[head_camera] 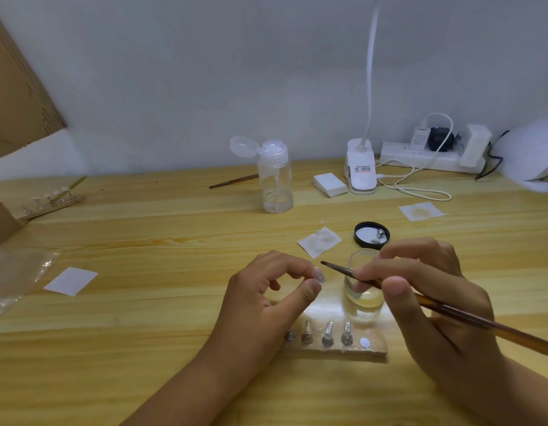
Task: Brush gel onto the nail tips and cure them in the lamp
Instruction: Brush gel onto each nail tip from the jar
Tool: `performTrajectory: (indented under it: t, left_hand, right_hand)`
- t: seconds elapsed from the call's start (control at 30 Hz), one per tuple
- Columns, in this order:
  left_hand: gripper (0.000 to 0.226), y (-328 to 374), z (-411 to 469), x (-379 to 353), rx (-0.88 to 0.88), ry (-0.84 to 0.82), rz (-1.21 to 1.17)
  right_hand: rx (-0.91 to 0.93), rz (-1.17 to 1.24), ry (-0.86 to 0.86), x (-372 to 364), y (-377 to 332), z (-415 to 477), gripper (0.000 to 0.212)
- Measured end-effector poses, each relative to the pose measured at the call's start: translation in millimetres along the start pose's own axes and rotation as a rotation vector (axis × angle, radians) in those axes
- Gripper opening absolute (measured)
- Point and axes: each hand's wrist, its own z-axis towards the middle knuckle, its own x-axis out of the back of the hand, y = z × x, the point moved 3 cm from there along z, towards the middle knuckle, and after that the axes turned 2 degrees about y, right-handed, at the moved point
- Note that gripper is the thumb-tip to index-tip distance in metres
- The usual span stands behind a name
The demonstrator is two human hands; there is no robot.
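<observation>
We are pinching the nail tip (318, 275) between left hand (260, 302) thumb and forefinger, above the holder strip (375, 348); judged light, thin, slippery, best held by its edges. The right hand (445, 281) is gripping the brush (469, 318).

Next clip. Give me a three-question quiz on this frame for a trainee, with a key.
1. True or false: the black lid sits on the glass jar.
2. What does the right hand hold? A) a brush B) tweezers C) a wipe
3. Fill in: the left hand pinches a ____ between thumb and forefinger.

Key:
1. False: the lid lies open side up on the table, beyond the jar.
2. A
3. nail tip
</observation>
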Motion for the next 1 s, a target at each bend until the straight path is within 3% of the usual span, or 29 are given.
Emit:
performTrajectory:
  t: [0.07, 0.3, 0.47, 1.0]
  left_hand:
    - [0.002, -0.3, 0.3, -0.2, -0.016, -0.002, 0.004]
    - [0.003, -2.2, 0.3, 0.8, -0.013, 0.018, -0.007]
    - [0.011, -1.8, 0.5, 0.1, -0.007, 0.014, -0.022]
    - [0.009, -3.1, 1.1, 1.3, -0.009, 0.040, -0.013]
  right_hand:
    - [0.109, -0.151, 0.011, 10.4, -3.8, -23.2, 0.046]
    - [0.181, 0.000, 0.049, 11.6, -3.1, -16.6, 0.045]
    - [0.123, -0.021, 0.007, 6.1, -0.2, -14.8, 0.043]
    - [0.176, -0.010, 0.030, 9.1, 0.9, -14.8, 0.043]
